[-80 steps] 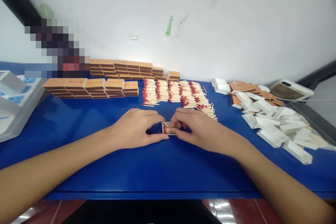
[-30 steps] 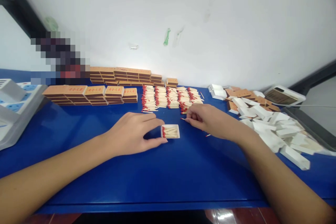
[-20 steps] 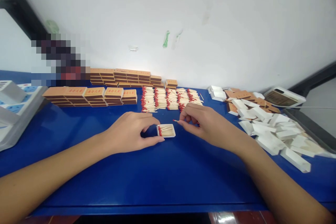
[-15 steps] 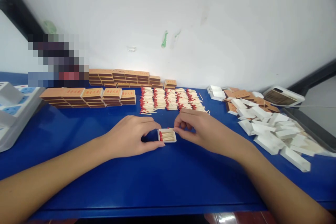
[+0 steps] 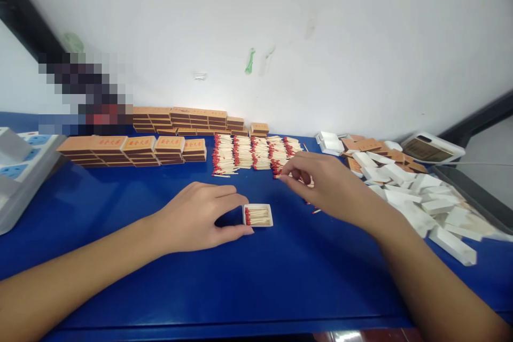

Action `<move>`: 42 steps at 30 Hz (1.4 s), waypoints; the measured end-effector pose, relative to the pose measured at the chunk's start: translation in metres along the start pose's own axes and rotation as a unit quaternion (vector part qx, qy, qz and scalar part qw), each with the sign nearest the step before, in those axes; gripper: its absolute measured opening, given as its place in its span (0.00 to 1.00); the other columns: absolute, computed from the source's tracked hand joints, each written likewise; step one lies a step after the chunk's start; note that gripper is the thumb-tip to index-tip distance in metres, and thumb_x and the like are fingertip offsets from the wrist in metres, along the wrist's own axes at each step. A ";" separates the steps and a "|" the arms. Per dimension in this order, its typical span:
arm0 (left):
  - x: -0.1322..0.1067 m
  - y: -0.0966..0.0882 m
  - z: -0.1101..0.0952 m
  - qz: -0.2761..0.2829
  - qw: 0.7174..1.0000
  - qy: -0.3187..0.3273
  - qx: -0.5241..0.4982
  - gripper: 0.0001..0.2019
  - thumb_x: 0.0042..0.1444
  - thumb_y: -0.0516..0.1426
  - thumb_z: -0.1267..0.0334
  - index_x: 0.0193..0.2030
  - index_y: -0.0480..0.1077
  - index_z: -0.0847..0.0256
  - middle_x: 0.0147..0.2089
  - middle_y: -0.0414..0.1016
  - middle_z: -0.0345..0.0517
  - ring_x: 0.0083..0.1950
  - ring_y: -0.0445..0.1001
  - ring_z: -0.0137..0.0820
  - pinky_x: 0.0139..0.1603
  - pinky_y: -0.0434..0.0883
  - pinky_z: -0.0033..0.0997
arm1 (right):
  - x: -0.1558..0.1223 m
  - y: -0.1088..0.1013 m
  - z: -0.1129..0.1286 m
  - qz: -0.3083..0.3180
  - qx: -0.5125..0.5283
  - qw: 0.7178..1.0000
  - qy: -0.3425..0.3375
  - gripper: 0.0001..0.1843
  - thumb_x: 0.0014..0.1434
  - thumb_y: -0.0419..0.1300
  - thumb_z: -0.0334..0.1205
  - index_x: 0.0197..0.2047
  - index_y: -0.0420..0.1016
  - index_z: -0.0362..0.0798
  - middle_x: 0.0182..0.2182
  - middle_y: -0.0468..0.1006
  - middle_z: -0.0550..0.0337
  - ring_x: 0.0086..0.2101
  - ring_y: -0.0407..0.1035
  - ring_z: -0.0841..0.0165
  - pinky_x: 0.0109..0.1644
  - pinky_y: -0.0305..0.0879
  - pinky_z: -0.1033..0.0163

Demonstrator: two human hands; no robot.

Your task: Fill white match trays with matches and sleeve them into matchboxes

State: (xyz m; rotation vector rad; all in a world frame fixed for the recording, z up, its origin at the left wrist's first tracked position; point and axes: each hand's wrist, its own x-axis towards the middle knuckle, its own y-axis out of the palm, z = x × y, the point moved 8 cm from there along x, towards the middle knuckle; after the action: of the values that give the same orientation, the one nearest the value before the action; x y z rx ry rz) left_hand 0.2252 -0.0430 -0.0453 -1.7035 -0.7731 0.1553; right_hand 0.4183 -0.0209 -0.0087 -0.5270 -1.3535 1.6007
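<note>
A small white tray (image 5: 258, 215) of red-tipped matches lies on the blue table (image 5: 240, 278). My left hand (image 5: 200, 216) holds its left end between thumb and forefinger. My right hand (image 5: 316, 181) has reached back to the rows of loose matches (image 5: 250, 150), its fingertips pinched at the near end of the right-hand rows. What they pinch is too small to make out.
Stacks of tan matchboxes (image 5: 132, 148) line the back left. A heap of empty white trays (image 5: 417, 197) and tan sleeves (image 5: 368, 145) lies at the right. A white device (image 5: 16, 171) stands at the left edge, another (image 5: 433, 148) at the back right.
My right hand carried a match to the tray, then moved back up to the loose matches. My left hand kept hold of the tray.
</note>
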 end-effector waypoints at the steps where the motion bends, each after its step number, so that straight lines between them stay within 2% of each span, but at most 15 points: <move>1: 0.000 0.000 0.002 0.001 1.000 -0.005 0.003 0.18 0.68 0.61 0.47 0.53 0.79 0.57 0.35 0.76 0.37 0.31 0.73 0.27 0.32 0.62 0.31 | 0.001 -0.001 -0.010 0.004 -0.018 1.000 0.017 0.07 0.69 0.60 0.34 0.38 0.77 0.48 0.33 0.78 0.58 0.33 0.71 0.66 0.37 0.60 0.61; 4: 0.001 0.004 0.008 0.024 0.999 -0.025 0.009 0.18 0.68 0.61 0.46 0.54 0.79 0.57 0.36 0.76 0.38 0.31 0.73 0.27 0.32 0.62 0.31 | 0.004 0.006 -0.033 0.038 -0.051 0.996 0.063 0.05 0.67 0.62 0.34 0.37 0.77 0.48 0.34 0.79 0.57 0.34 0.71 0.64 0.37 0.60 0.61; 7: 0.002 0.008 0.007 0.049 0.998 -0.025 0.002 0.17 0.69 0.60 0.46 0.54 0.79 0.55 0.36 0.77 0.38 0.32 0.74 0.28 0.33 0.62 0.31 | 0.005 0.018 -0.044 0.073 -0.044 0.993 0.080 0.05 0.67 0.63 0.35 0.37 0.76 0.49 0.34 0.79 0.57 0.34 0.70 0.63 0.36 0.59 0.61; 15: 0.004 0.010 0.012 0.061 0.997 -0.047 -0.002 0.18 0.69 0.60 0.45 0.55 0.78 0.55 0.37 0.78 0.38 0.33 0.75 0.29 0.34 0.62 0.31 | 0.006 0.027 -0.045 0.092 -0.014 0.993 0.072 0.07 0.67 0.60 0.33 0.36 0.75 0.49 0.32 0.78 0.58 0.30 0.69 0.66 0.35 0.59 0.61; 26: 0.003 0.008 0.013 0.059 0.997 -0.051 0.001 0.19 0.68 0.60 0.45 0.56 0.79 0.55 0.37 0.77 0.38 0.33 0.75 0.28 0.33 0.63 0.31 | 0.005 0.029 -0.049 0.102 -0.014 0.992 0.076 0.06 0.66 0.58 0.32 0.36 0.72 0.49 0.33 0.77 0.58 0.31 0.68 0.66 0.35 0.60 0.61; 30: 0.003 0.008 0.013 0.049 0.997 -0.054 -0.002 0.19 0.68 0.60 0.45 0.55 0.79 0.56 0.36 0.77 0.38 0.33 0.75 0.28 0.33 0.63 0.31 | 0.005 0.022 -0.033 0.078 0.021 0.996 0.045 0.05 0.67 0.57 0.35 0.37 0.72 0.49 0.33 0.77 0.58 0.32 0.68 0.66 0.37 0.61 0.61; 35: 0.005 0.009 0.014 0.041 0.998 -0.056 -0.010 0.18 0.68 0.61 0.46 0.55 0.79 0.55 0.37 0.78 0.38 0.33 0.75 0.29 0.33 0.63 0.31 | 0.002 0.026 0.006 0.057 0.149 0.987 0.013 0.08 0.70 0.60 0.42 0.38 0.73 0.50 0.32 0.76 0.60 0.30 0.67 0.69 0.35 0.62 0.63; 39: 0.005 0.009 0.012 0.042 0.998 -0.053 -0.013 0.18 0.69 0.60 0.46 0.53 0.79 0.57 0.39 0.79 0.39 0.35 0.76 0.29 0.35 0.64 0.31 | -0.002 0.043 0.031 0.074 0.181 0.981 -0.016 0.03 0.69 0.63 0.38 0.40 0.75 0.49 0.34 0.76 0.61 0.32 0.68 0.70 0.37 0.63 0.64; 42: 0.005 0.009 0.011 0.041 0.998 -0.048 -0.010 0.18 0.69 0.59 0.46 0.53 0.79 0.57 0.39 0.79 0.39 0.34 0.75 0.29 0.35 0.64 0.31 | -0.002 0.051 0.038 0.091 0.171 0.981 -0.029 0.02 0.68 0.64 0.36 0.41 0.76 0.49 0.34 0.75 0.62 0.33 0.68 0.70 0.38 0.62 0.64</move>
State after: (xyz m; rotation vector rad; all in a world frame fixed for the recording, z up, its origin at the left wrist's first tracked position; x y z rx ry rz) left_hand 0.2270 -0.0319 -0.0550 -1.7573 -0.7783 0.2891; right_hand 0.3698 -0.0399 -0.0456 -0.4050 -1.0615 1.9640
